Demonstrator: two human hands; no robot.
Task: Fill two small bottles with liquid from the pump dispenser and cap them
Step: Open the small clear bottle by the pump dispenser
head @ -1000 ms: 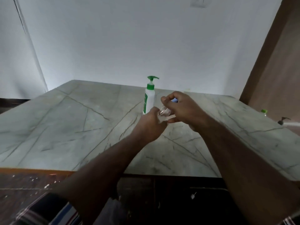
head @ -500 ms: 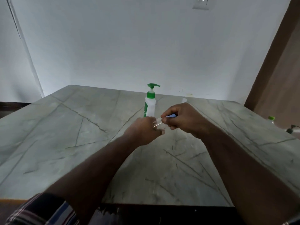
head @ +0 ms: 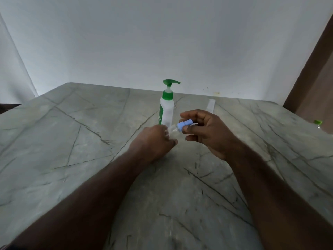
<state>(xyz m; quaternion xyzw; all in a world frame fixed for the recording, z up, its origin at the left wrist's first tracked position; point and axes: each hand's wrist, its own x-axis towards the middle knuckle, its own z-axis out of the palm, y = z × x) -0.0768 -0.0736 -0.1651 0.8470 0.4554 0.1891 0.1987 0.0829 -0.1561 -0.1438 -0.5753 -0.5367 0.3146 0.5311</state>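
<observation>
A white pump dispenser (head: 166,109) with a green pump head stands upright on the marble table (head: 72,141), just behind my hands. My left hand (head: 153,141) is closed around a small clear bottle (head: 173,131), most of it hidden in the fist. My right hand (head: 203,130) pinches the blue cap (head: 182,125) at the bottle's neck with thumb and forefinger. A second small clear bottle (head: 210,106) stands uncapped behind my right hand, its lower part hidden.
A white wall rises behind the table. A brown door or panel (head: 317,78) is at the right. A green-topped item (head: 317,122) shows at the table's far right edge. The near table edge is out of view.
The camera has tilted up and the near table edge has dropped out of view. My hands stayed together in front of the dispenser; the blue cap now shows more between my right fingers.
</observation>
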